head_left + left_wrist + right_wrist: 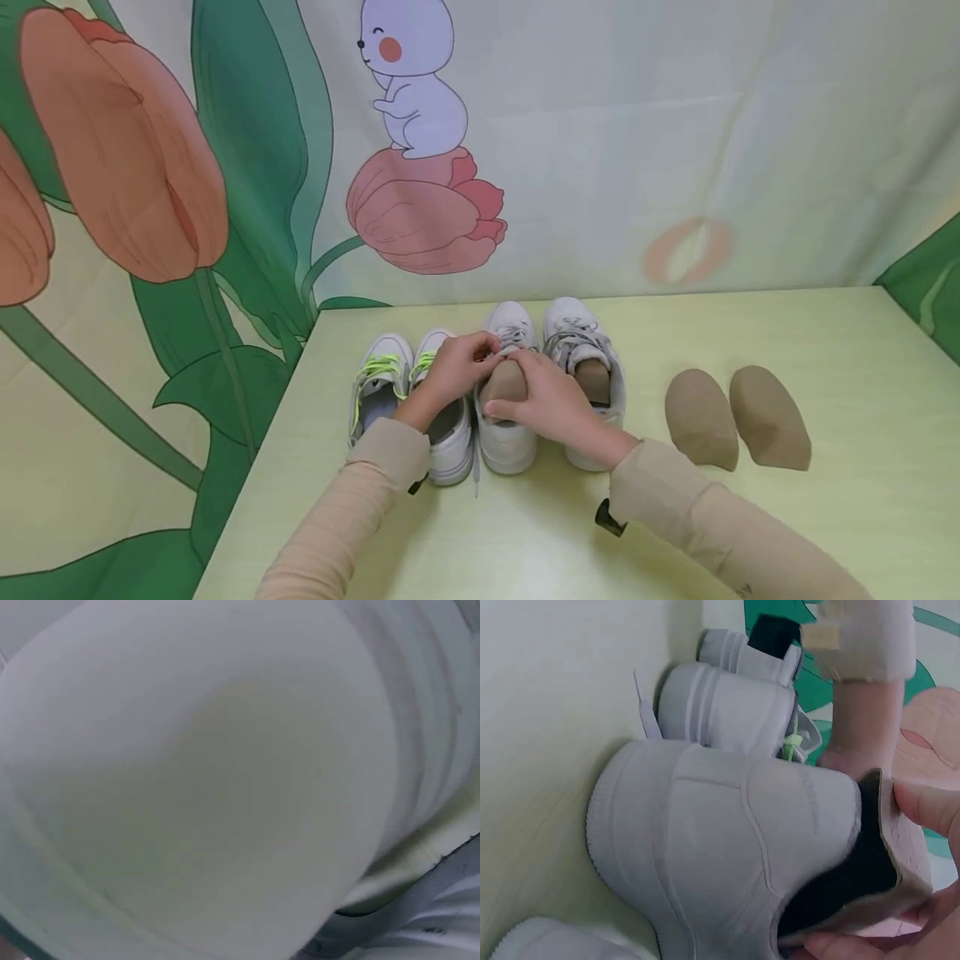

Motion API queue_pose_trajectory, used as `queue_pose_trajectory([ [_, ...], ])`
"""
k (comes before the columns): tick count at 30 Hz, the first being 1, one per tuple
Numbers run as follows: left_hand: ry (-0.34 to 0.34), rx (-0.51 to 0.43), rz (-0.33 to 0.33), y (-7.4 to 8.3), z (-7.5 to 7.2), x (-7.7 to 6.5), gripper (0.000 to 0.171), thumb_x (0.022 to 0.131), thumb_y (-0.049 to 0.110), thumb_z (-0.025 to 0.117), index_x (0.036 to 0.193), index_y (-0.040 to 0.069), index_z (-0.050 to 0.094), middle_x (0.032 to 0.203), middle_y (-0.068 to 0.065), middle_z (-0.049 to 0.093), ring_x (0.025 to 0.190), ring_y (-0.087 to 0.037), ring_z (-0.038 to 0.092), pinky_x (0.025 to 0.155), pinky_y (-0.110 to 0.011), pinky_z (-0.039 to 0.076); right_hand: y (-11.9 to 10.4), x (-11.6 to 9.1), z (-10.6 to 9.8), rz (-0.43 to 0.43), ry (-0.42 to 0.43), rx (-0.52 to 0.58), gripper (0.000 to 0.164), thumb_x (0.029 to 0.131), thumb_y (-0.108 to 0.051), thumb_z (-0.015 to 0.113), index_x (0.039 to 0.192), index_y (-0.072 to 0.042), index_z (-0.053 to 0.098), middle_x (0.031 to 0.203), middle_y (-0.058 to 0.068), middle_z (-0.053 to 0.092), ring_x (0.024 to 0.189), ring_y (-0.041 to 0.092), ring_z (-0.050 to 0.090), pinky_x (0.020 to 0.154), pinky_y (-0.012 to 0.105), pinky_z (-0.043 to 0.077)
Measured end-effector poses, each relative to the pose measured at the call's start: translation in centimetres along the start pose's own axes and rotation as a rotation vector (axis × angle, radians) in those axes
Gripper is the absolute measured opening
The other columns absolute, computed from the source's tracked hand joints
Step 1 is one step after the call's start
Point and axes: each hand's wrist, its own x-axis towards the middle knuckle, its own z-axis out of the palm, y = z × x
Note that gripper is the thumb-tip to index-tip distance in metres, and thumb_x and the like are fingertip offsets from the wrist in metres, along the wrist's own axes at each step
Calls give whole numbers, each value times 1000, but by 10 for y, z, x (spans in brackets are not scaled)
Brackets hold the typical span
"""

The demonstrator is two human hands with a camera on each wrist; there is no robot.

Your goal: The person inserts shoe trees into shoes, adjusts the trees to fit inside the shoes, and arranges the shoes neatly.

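My right hand grips a brown molded shoe insert, thumb on one side and fingers on the other. The insert stands tilted, partly inside the opening of a white sneaker. At that sneaker's tongue, my left hand pinches with curled thumb and forefinger; the fingertips are partly hidden. In the right wrist view, the insert shows above the sneaker's heel. A blurred white shoe surface fills most of the left wrist view. The matching sneaker on the right has a brown insert inside.
Two more brown inserts lie on the pale yellow table to the right. White shoes with neon-yellow laces stand at the left, one partly under my left wrist. A printed cloth hangs behind the table.
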Motion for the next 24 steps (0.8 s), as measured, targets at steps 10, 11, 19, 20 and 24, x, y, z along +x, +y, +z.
queue_pose_trajectory([
  [10, -3, 227, 44, 10, 0, 8, 8, 79, 17, 62, 87, 18, 59, 79, 1, 63, 68, -16, 55, 64, -31, 43, 19, -7, -21, -11, 18, 133, 63, 76, -34, 67, 127, -8, 41, 120, 13, 52, 103, 27, 54, 81, 39, 46],
  [11, -17, 246, 51, 11, 0, 9, 11, 79, 17, 62, 90, 19, 60, 82, 1, 64, 71, -17, 56, 65, -32, 44, 20, -8, -21, -18, 18, 144, 64, 76, -33, 67, 127, -7, 41, 120, 14, 52, 103, 28, 54, 81, 38, 46],
  [19, -84, 294, 142, 17, 2, 18, 21, 82, 11, 58, 99, 22, 65, 98, 5, 66, 90, -16, 61, 76, -33, 47, 26, -11, -15, -39, 6, 207, 59, 77, -28, 67, 125, -6, 40, 114, 13, 55, 98, 26, 57, 77, 35, 48],
  [20, -81, 297, 145, 17, 3, 18, 20, 82, 12, 58, 98, 22, 65, 97, 5, 66, 88, -16, 61, 75, -33, 47, 26, -11, -14, -37, 3, 214, 59, 77, -28, 67, 125, -6, 41, 112, 13, 56, 97, 26, 58, 76, 34, 48],
  [24, -76, 336, 142, 17, 4, 19, 15, 84, 20, 57, 95, 25, 65, 93, 5, 66, 83, -17, 62, 70, -34, 47, 27, -11, -14, -33, -8, 242, 58, 78, -27, 66, 125, -5, 41, 109, 14, 57, 97, 26, 58, 75, 33, 49],
])
